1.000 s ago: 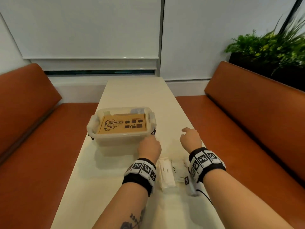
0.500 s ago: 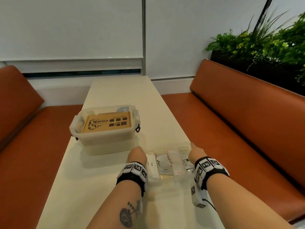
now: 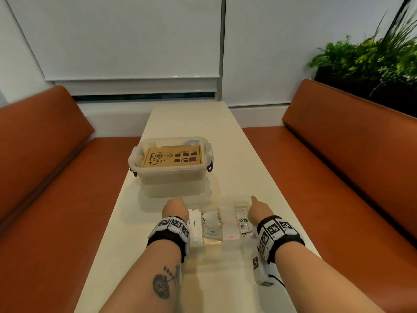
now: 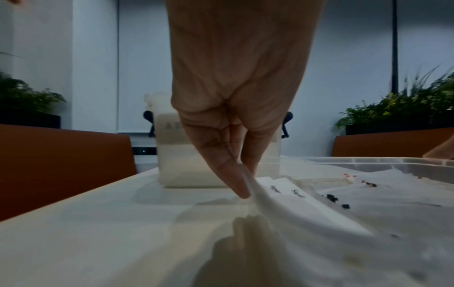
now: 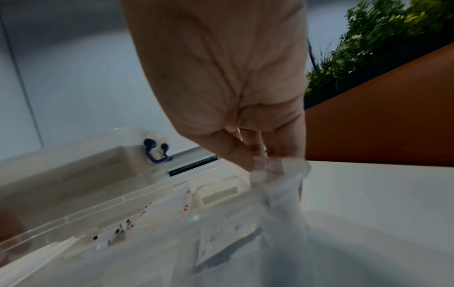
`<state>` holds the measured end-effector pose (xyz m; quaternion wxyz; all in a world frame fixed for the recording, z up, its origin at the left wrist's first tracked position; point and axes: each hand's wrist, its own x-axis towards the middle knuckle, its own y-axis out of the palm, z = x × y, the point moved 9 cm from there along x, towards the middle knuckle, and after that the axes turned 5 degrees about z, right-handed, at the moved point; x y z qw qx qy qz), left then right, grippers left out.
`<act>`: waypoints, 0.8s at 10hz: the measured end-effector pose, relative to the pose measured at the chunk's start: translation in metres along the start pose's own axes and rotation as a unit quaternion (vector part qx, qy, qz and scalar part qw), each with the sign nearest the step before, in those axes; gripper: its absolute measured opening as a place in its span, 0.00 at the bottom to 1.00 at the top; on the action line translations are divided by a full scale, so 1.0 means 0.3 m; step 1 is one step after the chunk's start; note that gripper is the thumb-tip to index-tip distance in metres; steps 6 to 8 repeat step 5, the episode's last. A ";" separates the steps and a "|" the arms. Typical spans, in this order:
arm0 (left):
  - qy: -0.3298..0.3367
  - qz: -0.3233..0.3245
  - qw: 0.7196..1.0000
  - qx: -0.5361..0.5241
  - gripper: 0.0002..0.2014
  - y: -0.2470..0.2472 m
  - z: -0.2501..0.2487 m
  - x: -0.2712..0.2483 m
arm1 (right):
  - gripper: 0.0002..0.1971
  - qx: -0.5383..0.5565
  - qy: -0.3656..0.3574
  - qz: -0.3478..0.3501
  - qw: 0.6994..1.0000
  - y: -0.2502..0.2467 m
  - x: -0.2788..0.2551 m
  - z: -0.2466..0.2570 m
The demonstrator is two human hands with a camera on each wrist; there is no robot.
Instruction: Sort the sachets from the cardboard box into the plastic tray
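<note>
My left hand (image 3: 175,207) pinches the left rim of the clear plastic compartment tray (image 3: 228,243), lower centre of the head view; the left wrist cam shows fingers (image 4: 236,180) curled on that edge, thumb side down near the tabletop (image 3: 135,233). My right hand (image 3: 257,212) grips the tray's far right corner, fingers (image 5: 242,155) clamped on the clear wall. One hand per side, prob. so the flimsy tray moves level w/o spilling. The small paper sachets (image 3: 212,224) lie in rows inside it, between my wrists: white, grey, one marked Stevia. The printed brown cardboard box (image 3: 173,158) sits shut inside a lidless translucent plastic tub (image 3: 171,177), mid-frame just beyond the tray, close enough to reach. Judging by that, sorting looks far along or done.
</note>
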<state>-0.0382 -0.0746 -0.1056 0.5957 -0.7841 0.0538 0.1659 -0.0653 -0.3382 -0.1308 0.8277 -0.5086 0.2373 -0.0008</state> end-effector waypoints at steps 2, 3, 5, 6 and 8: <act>-0.017 -0.004 1.000 0.019 0.13 -0.011 0.053 -0.042 | 0.32 -0.013 -0.016 0.010 1.000 0.027 -0.029 0.046; -0.022 0.002 1.000 -0.009 0.12 -0.008 0.058 -0.064 | 0.33 -0.009 -0.017 0.021 1.000 0.023 -0.044 0.053; 0.077 -0.066 0.983 -0.156 0.23 -0.024 0.056 -0.151 | 0.26 0.010 -0.075 -0.029 0.997 -0.062 -0.139 -0.019; 0.077 -0.066 0.983 -0.156 0.23 -0.024 0.056 -0.151 | 0.26 0.010 -0.075 -0.029 0.997 -0.062 -0.139 -0.019; 0.077 -0.066 0.983 -0.156 0.23 -0.024 0.056 -0.151 | 0.26 0.010 -0.075 -0.029 0.997 -0.062 -0.139 -0.019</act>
